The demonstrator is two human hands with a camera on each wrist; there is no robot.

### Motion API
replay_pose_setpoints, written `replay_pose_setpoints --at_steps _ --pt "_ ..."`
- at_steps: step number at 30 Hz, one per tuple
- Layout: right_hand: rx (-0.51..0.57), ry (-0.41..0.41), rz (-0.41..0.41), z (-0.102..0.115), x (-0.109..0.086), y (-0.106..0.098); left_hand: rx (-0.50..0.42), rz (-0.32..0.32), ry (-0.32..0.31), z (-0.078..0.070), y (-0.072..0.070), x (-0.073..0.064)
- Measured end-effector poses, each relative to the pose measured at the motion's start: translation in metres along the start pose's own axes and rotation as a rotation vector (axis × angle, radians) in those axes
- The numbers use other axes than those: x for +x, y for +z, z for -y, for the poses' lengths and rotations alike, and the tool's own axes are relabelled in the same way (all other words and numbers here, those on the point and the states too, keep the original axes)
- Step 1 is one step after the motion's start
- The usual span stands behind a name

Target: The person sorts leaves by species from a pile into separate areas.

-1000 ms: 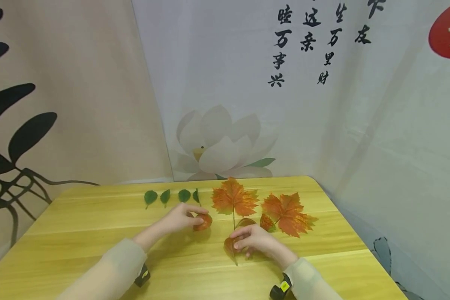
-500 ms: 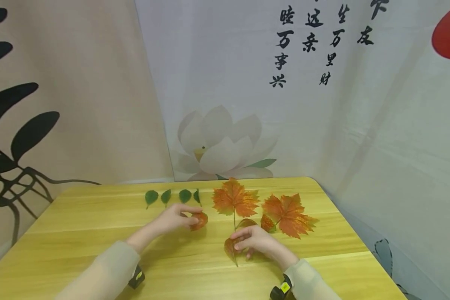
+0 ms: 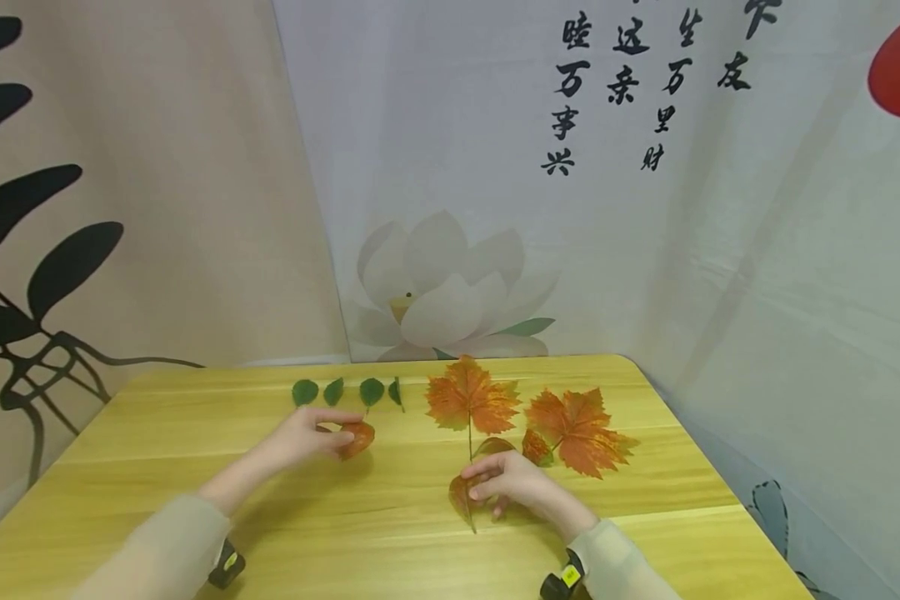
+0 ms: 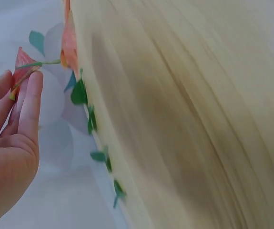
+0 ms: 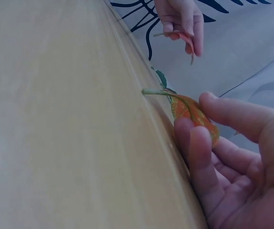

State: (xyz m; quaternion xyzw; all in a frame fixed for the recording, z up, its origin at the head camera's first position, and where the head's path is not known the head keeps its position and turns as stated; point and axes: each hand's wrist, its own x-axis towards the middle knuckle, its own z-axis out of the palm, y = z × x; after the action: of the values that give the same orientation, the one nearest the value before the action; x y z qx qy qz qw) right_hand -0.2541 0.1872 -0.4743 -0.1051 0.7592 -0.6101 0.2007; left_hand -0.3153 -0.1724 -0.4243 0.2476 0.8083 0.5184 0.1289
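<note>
Between its fingertips my left hand (image 3: 303,437) pinches a small reddish-orange leaf (image 3: 358,440), lifted above the table just in front of the row of green leaves (image 3: 371,391). The left wrist view shows that same leaf (image 4: 22,66) with its green stem pointing out past the fingers. My right hand (image 3: 521,483) holds an orange-brown leaf (image 3: 459,497) by thumb and fingers near the middle of the table. Seen from the right wrist, this leaf (image 5: 189,109) has orange and green colouring, and its stem points away from the hand.
A wooden table (image 3: 390,550) fills the foreground. On it lie two large orange maple leaves, one long-stemmed (image 3: 471,396) and one to the right (image 3: 579,429). A small orange-green leaf (image 3: 536,448) and a brownish leaf (image 3: 493,447) lie close by. A printed curtain (image 3: 450,125) hangs behind.
My left hand has moved left with the reddish-orange leaf, away from the maple leaves to below the green ones. The right hand stays in place, still holding its leaf.
</note>
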Motion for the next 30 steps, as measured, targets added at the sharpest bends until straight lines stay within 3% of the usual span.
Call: replay_pose_setpoints --at_steps 18,27,30 --pt "-0.004 -0.009 -0.002 -0.001 -0.001 -0.002 0.094 -0.128 -0.019 0.014 -0.070 -0.055" --pt "-0.001 -0.012 0.007 -0.005 0.003 -0.002 0.183 -0.184 -0.076 0.044 -0.103 -0.081" --pt "-0.002 -0.014 0.005 -0.005 0.002 -0.003 0.188 -0.195 -0.133 0.051 -0.111 -0.087"
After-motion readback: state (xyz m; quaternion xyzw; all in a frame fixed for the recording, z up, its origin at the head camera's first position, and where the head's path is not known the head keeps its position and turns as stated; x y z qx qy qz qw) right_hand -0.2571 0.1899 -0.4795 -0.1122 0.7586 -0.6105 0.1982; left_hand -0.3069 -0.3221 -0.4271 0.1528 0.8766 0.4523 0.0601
